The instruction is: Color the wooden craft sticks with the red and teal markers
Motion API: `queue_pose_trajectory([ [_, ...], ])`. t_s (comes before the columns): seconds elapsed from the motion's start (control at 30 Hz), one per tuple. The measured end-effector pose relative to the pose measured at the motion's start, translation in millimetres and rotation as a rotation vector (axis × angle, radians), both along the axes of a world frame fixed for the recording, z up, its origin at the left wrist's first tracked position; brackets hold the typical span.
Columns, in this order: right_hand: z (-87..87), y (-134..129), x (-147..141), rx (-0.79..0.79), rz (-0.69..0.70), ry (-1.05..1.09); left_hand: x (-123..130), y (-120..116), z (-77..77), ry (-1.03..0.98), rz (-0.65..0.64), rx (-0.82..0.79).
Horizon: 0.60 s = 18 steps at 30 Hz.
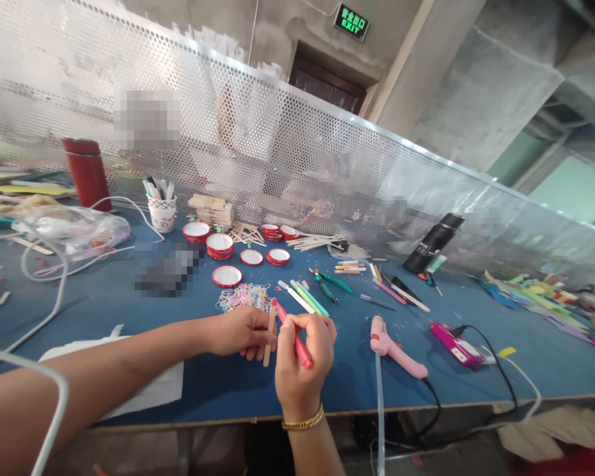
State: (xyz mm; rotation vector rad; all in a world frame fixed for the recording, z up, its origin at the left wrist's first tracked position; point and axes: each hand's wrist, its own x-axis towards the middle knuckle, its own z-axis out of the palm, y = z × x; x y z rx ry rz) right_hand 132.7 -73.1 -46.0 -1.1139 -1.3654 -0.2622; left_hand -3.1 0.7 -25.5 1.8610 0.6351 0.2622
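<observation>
My left hand [245, 332] is closed around a wooden craft stick [270, 334], which stands nearly upright above the table. Red colour shows at the stick's top end. Between the fingers of my right hand [307, 354] is a red marker pen [301, 349], its tip against or very near that coloured end. Just beyond my hands lies a pile of small colourful rubber bands [244, 297]. Several white and green capped markers [305, 297] rest to the right of the pile. A sheet of white paper [166, 387] is partly hidden under my left forearm.
Red-rimmed round lids [227, 276] and loose craft sticks [245, 233] spread behind my hands. Green-handled pliers [324, 285], a pink glue gun [396, 350] and a purple device [456, 345] with cables lie to the right. A perforated metal screen [277, 152] borders the back.
</observation>
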Motion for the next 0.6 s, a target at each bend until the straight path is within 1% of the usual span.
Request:
queue_pose_trajectory([
  [0.2, 0.4, -0.7, -0.7, 0.016, 0.037, -0.008, 0.0, 0.5, -1.2, -0.018, -0.006, 0.003],
  [0.37, 1.0, -0.2, -0.2, 0.02, -0.006, 0.01, -0.2, 0.3, -0.6, -0.004, 0.001, 0.0],
  [0.53, 1.8, -0.7, -0.9, 0.011, 0.03, -0.023, 0.2, -0.5, 1.1, -0.003, 0.002, 0.005],
  [0.6, 2.0, -0.7, -1.1, 0.0, 0.02, -0.019, 0.2, -0.5, 1.1, -0.006, 0.001, 0.009],
])
